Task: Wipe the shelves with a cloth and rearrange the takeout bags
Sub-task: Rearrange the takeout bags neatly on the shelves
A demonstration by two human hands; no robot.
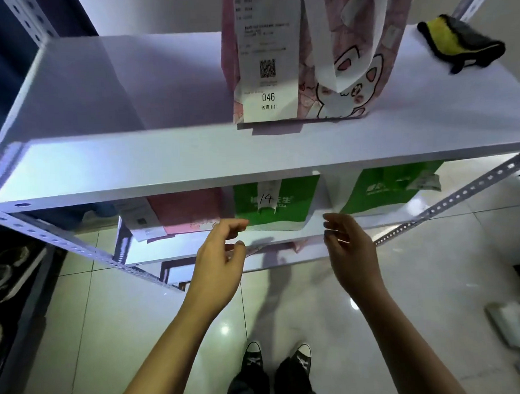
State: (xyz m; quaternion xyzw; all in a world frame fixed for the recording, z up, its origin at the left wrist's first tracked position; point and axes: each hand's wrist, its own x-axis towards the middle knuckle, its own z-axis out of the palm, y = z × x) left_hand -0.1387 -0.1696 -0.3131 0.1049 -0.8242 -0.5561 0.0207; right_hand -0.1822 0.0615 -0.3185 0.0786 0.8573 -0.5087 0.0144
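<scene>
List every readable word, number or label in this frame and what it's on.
"046": printed on the long white receipt hanging down the pink cartoon-rabbit paper bag on the upper white shelf.
"14": handwritten on the white slip on the middle green takeout bag, lower shelf.
Unreadable: small print and QR code on that receipt, characters under "046", white logos on both green bags, receipt on the flat pink bag.

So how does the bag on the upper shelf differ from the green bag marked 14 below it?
The pink cartoon bag stands on the upper shelf; the green bag sits on the shelf below, between the left hand and right hand. The pink bag's receipt is printed 046; the green bag's slip has a handwritten 14. Both carry paper slips, and neither is held.
</scene>
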